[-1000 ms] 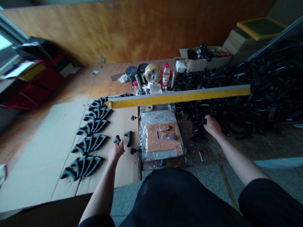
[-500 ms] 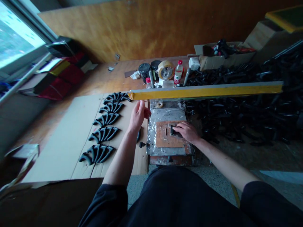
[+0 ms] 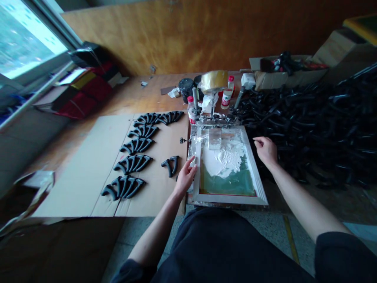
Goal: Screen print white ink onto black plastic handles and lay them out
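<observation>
A screen-printing frame [image 3: 261, 192] lies lowered over the work plate, its green mesh [image 3: 226, 184] partly covered with thick white ink [image 3: 226, 159]. A whitish block like a squeegee [image 3: 214, 139] rests on the mesh near the hinged end. My left hand [image 3: 187, 175] is beside the frame's left edge, fingers apart; whether it touches the frame I cannot tell. To the right of the frame, my right hand [image 3: 266, 151] hovers half curled with nothing visible in it. The plate under the mesh is hidden.
Rows of black curved handle-like parts [image 3: 132, 163] lie on a cardboard sheet [image 3: 73, 169] at left, with a few loose ones [image 3: 171, 165] nearer the frame. A heap of black parts [image 3: 312, 118] is at right. Bottles [image 3: 226, 96] and a tape roll [image 3: 213, 81] stand behind.
The frame has swung down from its raised position over the plate. My right hand has left the black part on the plate and moved right; my left hand has come nearer me.
</observation>
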Available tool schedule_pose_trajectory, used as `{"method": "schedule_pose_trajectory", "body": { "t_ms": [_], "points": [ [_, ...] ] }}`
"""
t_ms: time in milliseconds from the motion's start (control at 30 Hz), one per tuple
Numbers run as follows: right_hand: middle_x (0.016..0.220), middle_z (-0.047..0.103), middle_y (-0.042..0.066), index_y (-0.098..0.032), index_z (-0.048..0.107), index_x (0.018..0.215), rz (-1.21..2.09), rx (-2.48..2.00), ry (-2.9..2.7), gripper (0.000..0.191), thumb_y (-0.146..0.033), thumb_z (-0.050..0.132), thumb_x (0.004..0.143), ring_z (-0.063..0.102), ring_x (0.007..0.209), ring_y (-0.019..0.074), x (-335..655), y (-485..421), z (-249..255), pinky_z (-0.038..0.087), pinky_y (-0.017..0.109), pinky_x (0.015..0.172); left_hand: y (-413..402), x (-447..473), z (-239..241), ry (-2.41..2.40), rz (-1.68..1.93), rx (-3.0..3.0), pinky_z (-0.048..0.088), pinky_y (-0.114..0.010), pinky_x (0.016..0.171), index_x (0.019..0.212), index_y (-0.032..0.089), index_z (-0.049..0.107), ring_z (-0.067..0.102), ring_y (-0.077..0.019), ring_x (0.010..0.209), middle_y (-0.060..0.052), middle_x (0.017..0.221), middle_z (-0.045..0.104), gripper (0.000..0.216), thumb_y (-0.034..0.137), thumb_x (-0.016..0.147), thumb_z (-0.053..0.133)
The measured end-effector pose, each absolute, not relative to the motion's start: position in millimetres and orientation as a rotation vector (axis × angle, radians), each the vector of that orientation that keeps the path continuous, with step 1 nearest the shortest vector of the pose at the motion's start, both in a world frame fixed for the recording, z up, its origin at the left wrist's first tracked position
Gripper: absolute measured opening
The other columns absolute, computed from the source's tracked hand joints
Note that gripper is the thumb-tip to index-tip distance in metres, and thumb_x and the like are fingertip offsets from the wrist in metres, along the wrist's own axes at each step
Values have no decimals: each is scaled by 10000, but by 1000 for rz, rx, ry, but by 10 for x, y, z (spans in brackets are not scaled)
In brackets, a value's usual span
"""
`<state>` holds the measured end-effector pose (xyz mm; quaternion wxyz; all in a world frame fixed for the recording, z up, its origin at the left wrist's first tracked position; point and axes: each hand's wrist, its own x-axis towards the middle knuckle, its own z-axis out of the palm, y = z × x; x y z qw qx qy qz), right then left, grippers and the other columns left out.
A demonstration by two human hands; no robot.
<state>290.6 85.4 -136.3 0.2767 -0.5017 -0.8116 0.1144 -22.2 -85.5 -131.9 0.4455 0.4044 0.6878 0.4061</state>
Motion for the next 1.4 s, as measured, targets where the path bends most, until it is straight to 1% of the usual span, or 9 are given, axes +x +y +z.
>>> {"method": "schedule_pose_trajectory", "body": {
  "t_ms": [167,367,600,867,1033,1167,1233,1333,1400],
  "points": [
    [1326,514,155,-168,516,1320,217,-1171,-2296,621,-287,756,759,505,1200,312,2028,1022,-1030,468,450,955,-805,-207,-1656,1852,881,1046,398,-205,574,1397,247,512,505,-100,562,42,677,585,583,422,847,590],
    [869,670,65,-184,650,870,368,-1048,-2762,38,-190,653,833,607,855,224,1650,626,-1055,445,318,742,-788,-237,-1753,1869,851,1074,418,-226,589,1338,239,570,527,-118,581,24,690,601,519,434,857,575],
    [784,648,21,-193,653,807,423,-368,-2943,156,-62,569,809,568,783,168,2159,281,-1093,402,266,684,-801,-243,-1795,1878,841,1089,425,-232,606,1327,227,579,553,-129,632,0,749,628,505,444,871,560],
    [1004,698,79,-166,680,1008,183,-502,-2751,259,-41,527,841,601,884,200,2100,59,-1292,462,305,749,-794,-245,-1722,1850,863,1077,396,-218,577,1325,211,579,514,-112,591,23,685,586,522,440,856,573],
    [916,701,38,-212,693,1011,389,-643,-2697,158,-186,613,877,638,854,191,2036,184,-1180,492,295,748,-789,-258,-1622,1789,877,1042,351,-204,529,1337,205,567,463,-94,544,44,633,535,550,436,839,592],
    [1080,700,36,-283,595,1300,356,-958,-2487,454,-281,687,855,648,921,202,1801,725,-854,504,319,795,-793,-293,-1329,1625,958,968,305,-195,469,1394,224,501,395,-79,482,68,597,479,632,493,832,610],
    [1039,707,40,-281,557,1356,319,-1095,-2379,522,-327,690,853,652,862,195,1925,1039,-710,504,322,774,-775,-293,-1104,1545,1039,926,294,-196,450,1312,211,572,378,-77,469,65,579,445,582,559,846,577],
    [920,713,79,-161,594,1300,277,-1388,-2123,416,-388,506,962,632,710,156,2430,1401,-640,492,300,706,-659,-261,-729,1477,1217,883,320,-202,447,1031,189,685,413,-84,476,36,574,450,531,646,883,457],
    [880,708,135,-40,622,1202,273,-1577,-2014,489,-389,337,1011,606,647,149,2758,1465,-735,484,295,645,-508,-232,-495,1425,1366,884,382,-208,479,967,190,676,494,-96,540,0,675,556,533,643,912,400]
  ]
}}
